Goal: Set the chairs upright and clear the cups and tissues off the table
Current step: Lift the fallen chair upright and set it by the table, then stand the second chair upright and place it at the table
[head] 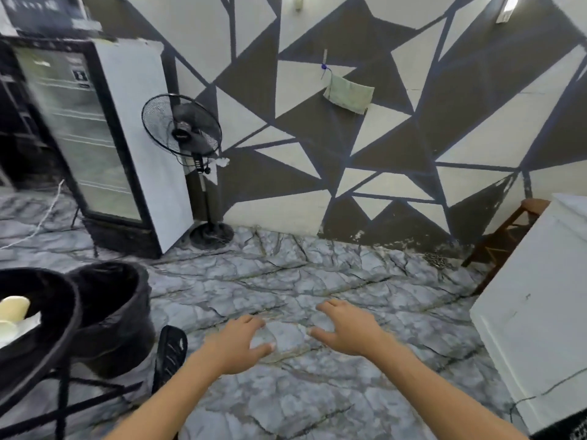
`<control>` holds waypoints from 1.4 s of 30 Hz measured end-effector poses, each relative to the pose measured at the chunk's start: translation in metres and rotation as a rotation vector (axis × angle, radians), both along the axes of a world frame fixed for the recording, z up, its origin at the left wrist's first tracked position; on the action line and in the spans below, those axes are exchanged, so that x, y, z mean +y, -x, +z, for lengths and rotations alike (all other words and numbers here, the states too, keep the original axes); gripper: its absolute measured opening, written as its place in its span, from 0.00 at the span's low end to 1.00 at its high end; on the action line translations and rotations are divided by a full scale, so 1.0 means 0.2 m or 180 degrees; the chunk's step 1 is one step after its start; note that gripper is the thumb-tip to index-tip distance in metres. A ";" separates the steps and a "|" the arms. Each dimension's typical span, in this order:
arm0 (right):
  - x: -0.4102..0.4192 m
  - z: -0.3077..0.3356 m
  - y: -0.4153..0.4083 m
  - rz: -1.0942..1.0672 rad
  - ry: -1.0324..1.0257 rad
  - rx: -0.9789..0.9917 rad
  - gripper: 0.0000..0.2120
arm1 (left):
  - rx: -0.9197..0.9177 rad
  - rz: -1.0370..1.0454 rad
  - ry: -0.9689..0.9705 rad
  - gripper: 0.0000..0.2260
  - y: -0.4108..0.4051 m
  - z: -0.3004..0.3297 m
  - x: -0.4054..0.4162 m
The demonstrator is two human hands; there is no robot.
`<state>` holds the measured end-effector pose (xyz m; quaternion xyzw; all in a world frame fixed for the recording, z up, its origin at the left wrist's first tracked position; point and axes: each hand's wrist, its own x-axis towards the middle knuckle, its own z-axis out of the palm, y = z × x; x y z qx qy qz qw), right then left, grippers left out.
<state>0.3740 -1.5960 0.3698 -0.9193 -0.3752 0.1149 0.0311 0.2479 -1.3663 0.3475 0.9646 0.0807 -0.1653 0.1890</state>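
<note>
Head view: the round black table point(47, 319) is cut off at the left edge, and two pale cups point(14, 308) plus a white tissue point(27, 325) can be seen on it, close to its right rim. A black mesh chair part point(170, 354) is poking up just right of the table legs, mostly hidden, so whether it's upright can't be told. A black bin point(111, 312) is tucked right behind the table rim.

The left hand point(241, 342) and right hand point(347, 328) are held out over bare marble floor point(286, 274), both empty, fingers loosely spread, a small gap kept between them.

Plenty of open floor is left ahead, bounded by the patterned wall point(349, 138), a standing fan point(182, 125) and glass-door fridge point(89, 138) at the left, and a white cabinet point(540, 312) crowding the right edge.
</note>
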 end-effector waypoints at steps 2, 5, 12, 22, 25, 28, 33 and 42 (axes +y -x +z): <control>0.09 -0.01 -0.07 0.0173 -0.0049 0.0047 0.33 | 0.0005 0.0176 -0.0001 0.44 0.01 -0.01 0.07; 0.28 -0.03 -0.16 0.0444 -0.0082 0.0111 0.33 | 0.0019 0.0500 -0.0013 0.45 0.02 -0.04 0.21; 0.82 -0.16 -0.32 0.0975 -0.0082 0.0230 0.31 | 0.0142 0.1027 0.0095 0.36 0.01 -0.17 0.59; 1.71 -0.45 -0.44 0.1636 0.0206 0.0599 0.31 | 0.0267 0.1887 0.0373 0.48 0.09 -0.45 1.19; 1.90 -0.59 -0.42 0.1973 0.0302 0.0743 0.31 | 0.0376 0.2171 0.0547 0.47 0.14 -0.61 1.28; 2.09 -0.78 -0.40 0.2267 0.0404 0.0868 0.36 | 0.0582 0.2328 0.0610 0.45 0.17 -0.79 1.35; 2.39 -1.27 -0.39 0.2785 0.0622 0.1183 0.50 | 0.0758 0.2796 0.0839 0.39 0.21 -1.24 1.43; 2.59 -2.14 -0.25 0.3673 0.1079 0.1190 0.34 | 0.0563 0.3701 0.1148 0.28 0.31 -2.05 1.36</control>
